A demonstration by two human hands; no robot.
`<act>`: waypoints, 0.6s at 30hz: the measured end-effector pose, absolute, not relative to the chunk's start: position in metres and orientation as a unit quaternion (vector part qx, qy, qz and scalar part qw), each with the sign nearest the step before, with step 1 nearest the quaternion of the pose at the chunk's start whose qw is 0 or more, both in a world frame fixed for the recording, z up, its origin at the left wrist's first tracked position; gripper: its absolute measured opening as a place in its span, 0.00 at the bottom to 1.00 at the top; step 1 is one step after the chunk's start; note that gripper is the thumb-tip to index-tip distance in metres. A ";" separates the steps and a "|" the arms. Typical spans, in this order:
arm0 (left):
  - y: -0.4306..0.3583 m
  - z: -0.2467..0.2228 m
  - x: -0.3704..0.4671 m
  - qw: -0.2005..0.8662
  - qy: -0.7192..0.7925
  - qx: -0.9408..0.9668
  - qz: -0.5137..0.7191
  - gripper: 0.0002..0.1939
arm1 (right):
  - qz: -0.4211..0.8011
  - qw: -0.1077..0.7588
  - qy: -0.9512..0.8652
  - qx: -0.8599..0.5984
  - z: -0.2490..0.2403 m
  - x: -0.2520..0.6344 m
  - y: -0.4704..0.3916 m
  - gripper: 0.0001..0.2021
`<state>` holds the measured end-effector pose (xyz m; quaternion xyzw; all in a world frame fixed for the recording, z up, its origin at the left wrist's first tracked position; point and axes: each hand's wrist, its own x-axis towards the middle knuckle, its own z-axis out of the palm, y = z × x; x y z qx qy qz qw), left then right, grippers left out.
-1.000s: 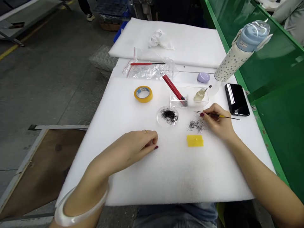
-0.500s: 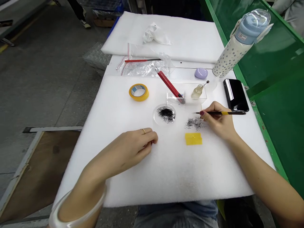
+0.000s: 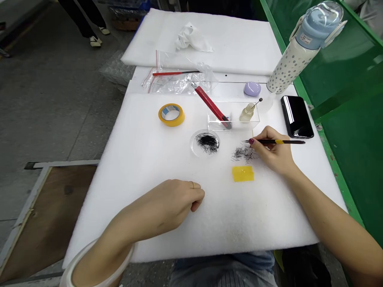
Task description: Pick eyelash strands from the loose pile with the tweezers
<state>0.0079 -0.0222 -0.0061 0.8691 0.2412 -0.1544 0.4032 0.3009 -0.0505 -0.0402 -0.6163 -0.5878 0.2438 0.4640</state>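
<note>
My right hand (image 3: 273, 153) grips thin black tweezers (image 3: 279, 142) with a yellow band, held flat, tips pointing left just above a loose pile of short black fibres (image 3: 243, 153) on the white foam pad (image 3: 149, 159). A yellow rectangle (image 3: 243, 173) lies just in front of that pile. A round clear dish (image 3: 205, 143) holding more black fibres sits to the left. My left hand (image 3: 176, 201) rests on the pad near the front, fingers curled into a loose fist, holding nothing visible.
A clear tray (image 3: 236, 115) holds a red-handled tool (image 3: 211, 105) and a small bottle (image 3: 247, 113). A yellow tape roll (image 3: 171, 114), plastic bags (image 3: 179, 81), a lilac case (image 3: 252, 88), a black phone (image 3: 296, 116) and a dotted water bottle (image 3: 302, 46) stand behind. A green barrier (image 3: 344, 79) borders the right.
My left hand has drawn back toward me and curled into a looser fist. My right hand has levelled the tweezers and stayed over the fibre pile.
</note>
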 end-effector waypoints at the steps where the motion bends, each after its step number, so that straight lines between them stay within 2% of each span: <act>1: -0.022 -0.006 0.007 0.404 0.242 0.868 -0.156 0.13 | 0.249 0.463 -0.587 -0.616 -0.041 0.301 -0.050 0.12; 9: -0.023 -0.005 0.006 0.411 0.246 0.861 -0.169 0.13 | 0.270 0.456 -0.610 -0.589 -0.032 0.300 -0.061 0.12; 18: -0.023 -0.007 0.007 0.380 0.262 0.866 -0.191 0.13 | 0.239 0.456 -0.616 -0.597 -0.018 0.318 -0.072 0.12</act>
